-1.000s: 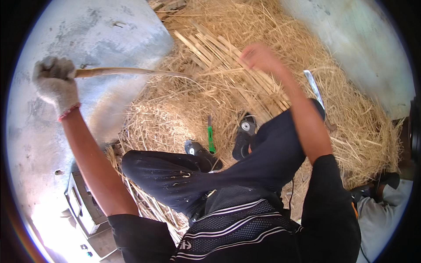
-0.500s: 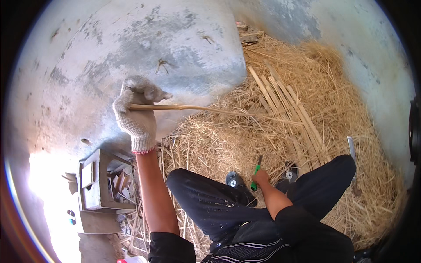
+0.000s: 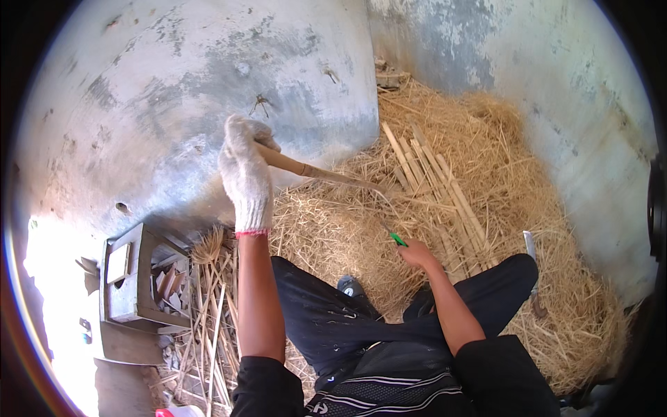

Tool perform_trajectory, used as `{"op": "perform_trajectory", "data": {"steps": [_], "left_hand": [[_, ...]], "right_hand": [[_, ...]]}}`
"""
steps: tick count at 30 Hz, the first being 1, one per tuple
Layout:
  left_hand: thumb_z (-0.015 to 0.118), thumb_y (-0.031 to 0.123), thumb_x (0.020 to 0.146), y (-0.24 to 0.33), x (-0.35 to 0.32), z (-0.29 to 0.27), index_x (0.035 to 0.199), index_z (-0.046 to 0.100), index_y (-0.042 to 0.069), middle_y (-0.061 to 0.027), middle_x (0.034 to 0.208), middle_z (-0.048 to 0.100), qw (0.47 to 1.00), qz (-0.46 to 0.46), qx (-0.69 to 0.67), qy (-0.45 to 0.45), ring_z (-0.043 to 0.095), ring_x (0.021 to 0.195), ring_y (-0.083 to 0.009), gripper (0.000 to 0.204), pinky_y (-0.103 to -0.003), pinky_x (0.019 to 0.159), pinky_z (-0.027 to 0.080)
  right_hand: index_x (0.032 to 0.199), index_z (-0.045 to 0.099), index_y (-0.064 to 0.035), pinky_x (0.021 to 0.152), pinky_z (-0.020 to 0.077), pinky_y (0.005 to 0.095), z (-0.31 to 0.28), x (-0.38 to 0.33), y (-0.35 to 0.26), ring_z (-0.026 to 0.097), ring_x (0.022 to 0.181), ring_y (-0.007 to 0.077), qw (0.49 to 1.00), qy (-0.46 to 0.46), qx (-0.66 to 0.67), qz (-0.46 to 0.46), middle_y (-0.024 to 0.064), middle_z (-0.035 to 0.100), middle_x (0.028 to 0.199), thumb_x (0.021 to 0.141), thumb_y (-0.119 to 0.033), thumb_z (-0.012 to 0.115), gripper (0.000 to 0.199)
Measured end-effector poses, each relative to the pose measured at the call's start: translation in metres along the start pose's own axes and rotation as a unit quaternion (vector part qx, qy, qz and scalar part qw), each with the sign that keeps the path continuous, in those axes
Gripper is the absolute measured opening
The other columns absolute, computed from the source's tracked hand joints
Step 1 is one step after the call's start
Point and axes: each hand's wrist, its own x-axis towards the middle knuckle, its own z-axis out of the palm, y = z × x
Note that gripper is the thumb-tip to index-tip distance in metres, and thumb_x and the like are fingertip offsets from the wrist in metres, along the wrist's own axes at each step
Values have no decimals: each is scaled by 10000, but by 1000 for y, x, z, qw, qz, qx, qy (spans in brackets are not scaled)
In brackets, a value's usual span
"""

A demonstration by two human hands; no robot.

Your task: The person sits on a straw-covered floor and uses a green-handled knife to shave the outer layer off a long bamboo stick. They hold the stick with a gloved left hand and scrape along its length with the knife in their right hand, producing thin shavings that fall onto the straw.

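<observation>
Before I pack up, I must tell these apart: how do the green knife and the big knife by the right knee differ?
The green knife is in the right hand; the big knife lies on the straw, partly hidden by the knee. The green knife looks smaller and green-handled; the big knife looks larger and brown-handled. Both are bladed tools.

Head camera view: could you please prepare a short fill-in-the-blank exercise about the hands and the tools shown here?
The left hand, holding a strip, wears a knitted ____.
The right hand grips a ____-handled knife.
A silvery blade lies to the ____ of both hands.

Missing words: glove; green; right.
</observation>
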Motion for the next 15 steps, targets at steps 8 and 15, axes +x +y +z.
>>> {"op": "perform_trajectory", "data": {"steps": [8, 15], "left_hand": [[498, 506, 982, 25, 0, -2, 676, 612, 57, -54, 602, 571, 996, 31, 78, -21, 550, 589, -133, 556, -302, 584, 453], [519, 541, 964, 87, -4, 13, 637, 589, 49, -36, 497, 518, 992, 108, -64, 27, 517, 444, -119, 594, -273, 446, 410]], "right_hand": [[1072, 561, 10, 484, 460, 299, -39, -174, 36, 513, 477, 144, 911, 54, 396, -103, 41, 521, 620, 1008, -237, 486, 266], [1068, 581, -28, 384, 336, 244, -18, -237, 72, 372, 414, 65, 894, 202, 397, -42, -5, 433, 569, 1017, -272, 501, 262]]}}
